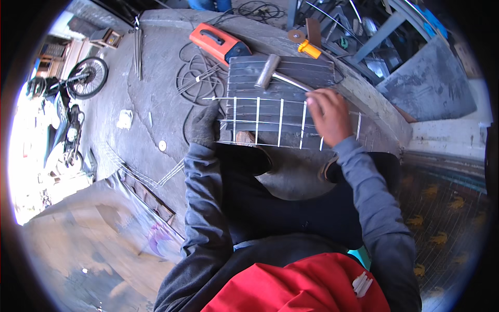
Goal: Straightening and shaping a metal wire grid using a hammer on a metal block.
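A red cloth [296, 283] bunched at the waist, a seated worker in gray sleeves bends over a pale metal grid [258, 115], which lies just beyond the knees on a dark slatted board [306, 67]. The gloved left hand [206, 125] is at the grid's left end, fingers curled; from here I cannot tell whether they pinch a rod. The bare right hand [332, 117] is over the right part, fingers bent at the end of the hammer [267, 73] handle; whether they grip it, I cannot say.

Crossbars already span the long rods at fairly regular intervals, so the layout looks well advanced. The joints are too small to show whether all are fixed, leaving the remaining work hard to judge. The hammer's head rests on the board past the grid's far rod.

Thin loose rods [197, 79] lie among cables off to the left. Beyond are an orange machine [226, 49] and a yellow tool [310, 50]; a motorcycle [63, 112] stands well off to the left, and another person's blue-clad legs [210, 4] show at the back.
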`<state>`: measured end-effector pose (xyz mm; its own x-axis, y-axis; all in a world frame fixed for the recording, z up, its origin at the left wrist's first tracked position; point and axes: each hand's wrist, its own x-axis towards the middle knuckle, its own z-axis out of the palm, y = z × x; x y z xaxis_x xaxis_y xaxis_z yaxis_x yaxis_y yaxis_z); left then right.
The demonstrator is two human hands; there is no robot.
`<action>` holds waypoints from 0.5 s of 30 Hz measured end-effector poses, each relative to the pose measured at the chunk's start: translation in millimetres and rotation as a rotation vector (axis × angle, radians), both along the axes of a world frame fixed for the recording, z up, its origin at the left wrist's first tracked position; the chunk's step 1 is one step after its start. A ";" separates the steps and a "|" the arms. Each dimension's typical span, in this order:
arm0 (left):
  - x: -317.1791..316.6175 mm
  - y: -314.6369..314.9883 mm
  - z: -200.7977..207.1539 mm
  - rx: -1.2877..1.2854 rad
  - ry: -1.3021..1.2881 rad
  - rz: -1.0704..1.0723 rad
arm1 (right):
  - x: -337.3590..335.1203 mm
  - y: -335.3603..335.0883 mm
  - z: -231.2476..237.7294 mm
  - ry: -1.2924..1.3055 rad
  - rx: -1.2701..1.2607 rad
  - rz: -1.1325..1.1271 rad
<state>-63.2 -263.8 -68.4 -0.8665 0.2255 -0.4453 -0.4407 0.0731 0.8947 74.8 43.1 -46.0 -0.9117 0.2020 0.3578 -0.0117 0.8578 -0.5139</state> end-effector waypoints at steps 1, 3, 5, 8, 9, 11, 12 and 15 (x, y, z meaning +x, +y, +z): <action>2.8 -2.7 4.4 0.011 0.046 0.063 | 12.5 -17.1 -1.0 -0.001 0.035 -0.014; 11.8 -9.0 14.8 0.003 0.081 0.123 | 19.5 -40.5 -8.0 0.019 0.082 -0.044; 27.5 -26.3 29.5 -0.007 0.030 0.127 | 22.3 -59.0 -16.8 0.035 0.071 -0.074; 47.1 -35.9 34.9 -0.026 0.104 0.164 | 14.5 -73.8 -23.7 -0.023 0.045 -0.091; 52.8 -40.1 36.0 -0.064 0.080 0.162 | 11.7 -76.4 -24.1 -0.053 0.032 -0.095; 58.9 -44.5 35.1 -0.060 0.084 0.180 | 5.2 -78.8 -23.2 -0.051 0.028 -0.081; 62.0 -46.2 33.9 -0.047 0.075 0.204 | 2.3 -80.1 -22.7 -0.072 0.014 -0.078; 69.0 -59.6 39.3 -0.066 0.097 0.195 | -4.8 -87.5 -21.9 -0.075 -0.019 0.013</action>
<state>5.8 -323.3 -29.1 -0.9302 0.0227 -0.3663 -0.3647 0.0542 0.9296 69.9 -44.3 -67.8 -0.9384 0.1958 0.2849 0.0161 0.8481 -0.5296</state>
